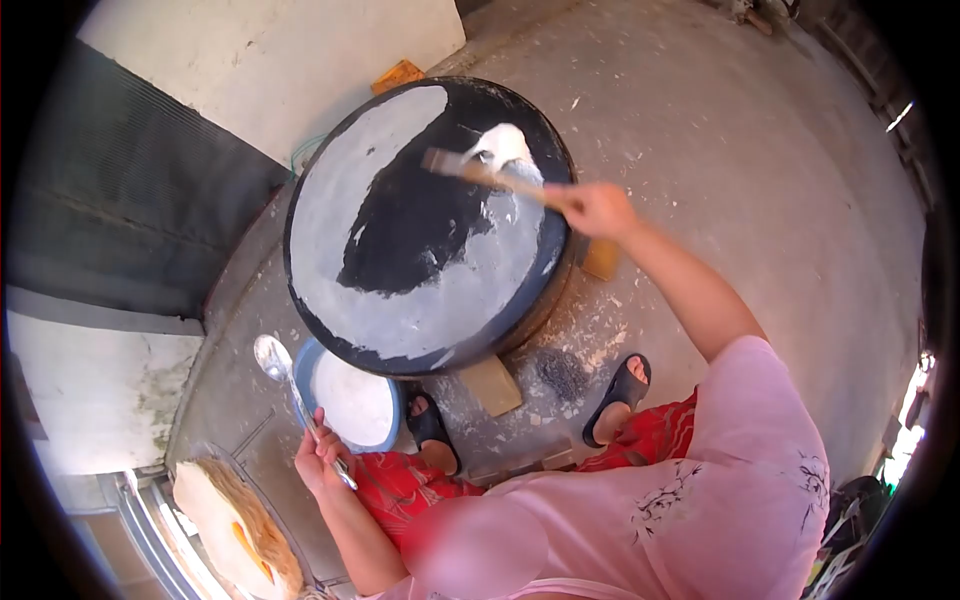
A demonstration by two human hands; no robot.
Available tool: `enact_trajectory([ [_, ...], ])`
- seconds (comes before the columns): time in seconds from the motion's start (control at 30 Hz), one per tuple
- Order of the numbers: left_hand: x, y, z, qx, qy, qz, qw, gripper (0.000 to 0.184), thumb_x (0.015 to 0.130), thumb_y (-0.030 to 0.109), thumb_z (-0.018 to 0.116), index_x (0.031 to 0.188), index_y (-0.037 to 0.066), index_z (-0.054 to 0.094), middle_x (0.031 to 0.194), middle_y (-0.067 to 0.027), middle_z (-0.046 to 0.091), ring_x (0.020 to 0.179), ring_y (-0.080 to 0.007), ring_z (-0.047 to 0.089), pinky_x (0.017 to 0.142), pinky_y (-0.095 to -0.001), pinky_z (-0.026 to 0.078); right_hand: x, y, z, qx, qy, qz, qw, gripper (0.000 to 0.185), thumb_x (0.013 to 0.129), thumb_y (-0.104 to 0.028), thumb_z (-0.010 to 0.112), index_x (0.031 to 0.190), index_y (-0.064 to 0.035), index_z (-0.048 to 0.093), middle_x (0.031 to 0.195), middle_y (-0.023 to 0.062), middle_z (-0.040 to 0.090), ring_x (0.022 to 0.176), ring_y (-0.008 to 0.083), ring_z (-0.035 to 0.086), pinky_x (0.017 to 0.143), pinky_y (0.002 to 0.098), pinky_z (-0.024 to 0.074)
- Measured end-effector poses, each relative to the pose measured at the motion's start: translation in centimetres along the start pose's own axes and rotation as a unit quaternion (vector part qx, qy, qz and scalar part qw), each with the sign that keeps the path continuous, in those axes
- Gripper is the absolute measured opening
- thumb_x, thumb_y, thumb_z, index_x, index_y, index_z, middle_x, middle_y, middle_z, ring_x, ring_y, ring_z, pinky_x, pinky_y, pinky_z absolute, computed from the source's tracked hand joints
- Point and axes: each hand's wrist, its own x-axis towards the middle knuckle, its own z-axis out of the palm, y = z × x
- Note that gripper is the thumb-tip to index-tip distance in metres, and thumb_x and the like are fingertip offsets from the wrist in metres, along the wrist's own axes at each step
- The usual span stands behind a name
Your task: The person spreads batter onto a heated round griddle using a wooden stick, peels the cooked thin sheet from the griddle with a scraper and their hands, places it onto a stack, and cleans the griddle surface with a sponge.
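A person's right hand (600,212) is gripping a slim, pale wooden spreader (500,181) with a flat head at the right edge of a large, round, black griddle (558,240), the fingers wrapping the handle's end. The spreader's long axis is running from the fist leftward and slightly toward the far edge. A thick, bright white pool of paste (508,142) is sitting just beyond the shaft, between head and fist, nearer the far right edge. Motion is blurring the wood, so whether the head is touching the surface is hard to tell. A thin, greyish-white coat (400,325) is covering the left and near edges. The left hand (320,458), farther from the pool, is grasping a shiny metal ladle (298,397) outside the near edge, beside a round, blue basin (399,412) of white liquid.
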Motion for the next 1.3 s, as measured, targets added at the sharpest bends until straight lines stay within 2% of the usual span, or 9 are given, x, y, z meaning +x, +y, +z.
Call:
enact_trajectory([
  [0.1,0.0,-0.2,0.3,-0.006,-0.007,-0.006,1.000,0.035,0.092,0.019,0.031,0.108,-0.006,0.049,0.064,-0.0051,0.048,0.045,-0.0098,0.039,0.037,-0.0206,0.032,-2.2,4.6,-2.1,-0.043,-0.032,-0.125,0.991,0.037,0.074,-0.017,0.053,0.106,-0.0333,0.060,0.079,0.0059,0.062,0.067,0.0253,0.059,0.056,0.0364,0.0479],
  [0.33,0.9,-0.6,0.6,0.009,0.013,0.008,1.000,0.036,0.092,0.020,0.031,0.109,-0.006,0.049,0.065,-0.0056,0.049,0.045,-0.0103,0.040,0.037,-0.0208,0.032,8.2,3.1,0.0,-0.147,0.118,-0.100,0.977,0.041,0.075,-0.013,0.052,0.110,-0.0349,0.057,0.077,0.0052,0.060,0.067,0.0241,0.059,0.057,0.0349,0.0477],
  [0.43,0.8,-0.6,0.6,-0.008,0.013,0.001,1.000,0.037,0.092,0.021,0.032,0.110,-0.007,0.049,0.066,-0.0064,0.049,0.046,-0.0109,0.040,0.037,-0.0213,0.033,6.8,1.9,-1.1,-0.023,-0.009,0.009,1.000,0.044,0.076,-0.012,0.051,0.112,-0.0353,0.055,0.078,0.0055,0.059,0.073,0.0228,0.059,0.060,0.0341,0.0481],
  [0.53,0.8,-0.4,0.4,0.002,-0.008,0.003,1.000,0.039,0.092,0.023,0.032,0.114,-0.006,0.047,0.069,-0.0064,0.049,0.046,-0.0092,0.039,0.038,-0.0199,0.031,6.0,5.6,-3.1,-0.060,-0.031,-0.125,0.990,0.046,0.074,-0.011,0.052,0.113,-0.0342,0.054,0.082,0.0060,0.058,0.079,0.0228,0.059,0.065,0.0341,0.0485],
  [0.6,0.9,-0.5,0.7,0.003,0.000,0.011,1.000,0.039,0.092,0.023,0.032,0.114,-0.006,0.047,0.070,-0.0064,0.049,0.046,-0.0092,0.039,0.037,-0.0199,0.031,8.0,6.4,-3.9,-0.165,0.003,-0.008,0.986,0.048,0.073,-0.010,0.052,0.115,-0.0342,0.053,0.082,0.0068,0.057,0.082,0.0240,0.058,0.069,0.0350,0.0481],
  [0.8,1.2,-0.5,1.2,-0.024,0.019,-0.003,1.000,0.038,0.092,0.021,0.031,0.111,-0.007,0.049,0.066,-0.0069,0.050,0.045,-0.0111,0.041,0.037,-0.0214,0.033,13.1,1.0,0.6,-0.072,0.058,-0.035,0.995,0.052,0.074,-0.004,0.048,0.116,-0.0343,0.052,0.088,0.0071,0.057,0.087,0.0264,0.057,0.072,0.0372,0.0470],
  [0.87,1.1,-0.3,1.1,-0.036,0.017,-0.016,0.999,0.038,0.092,0.021,0.031,0.111,-0.007,0.049,0.066,-0.0069,0.050,0.045,-0.0108,0.041,0.037,-0.0213,0.033,10.6,3.2,-1.8,-0.070,0.006,-0.095,0.993,0.054,0.073,-0.002,0.048,0.118,-0.0330,0.051,0.089,0.0062,0.057,0.088,0.0260,0.056,0.073,0.0374,0.0466],
  [1.03,0.9,-0.6,1.6,-0.013,0.000,0.005,1.000,0.038,0.092,0.021,0.031,0.111,-0.006,0.048,0.065,-0.0069,0.050,0.045,-0.0101,0.040,0.037,-0.0209,0.032,11.8,8.7,-2.6,-0.186,0.039,-0.013,0.982,0.057,0.073,0.003,0.048,0.121,-0.0289,0.049,0.097,0.0099,0.054,0.090,0.0276,0.055,0.076,0.0355,0.0462],
  [1.3,0.9,-0.9,1.6,-0.026,0.004,-0.018,0.999,0.038,0.091,0.021,0.031,0.112,-0.007,0.047,0.065,-0.0077,0.050,0.045,-0.0113,0.041,0.037,-0.0219,0.033,15.1,-2.2,2.5,-0.004,0.074,0.051,0.996,0.039,0.082,-0.008,0.040,0.118,-0.0165,0.051,0.097,0.0161,0.059,0.090,0.0314,0.057,0.077,0.0387,0.0454],
])
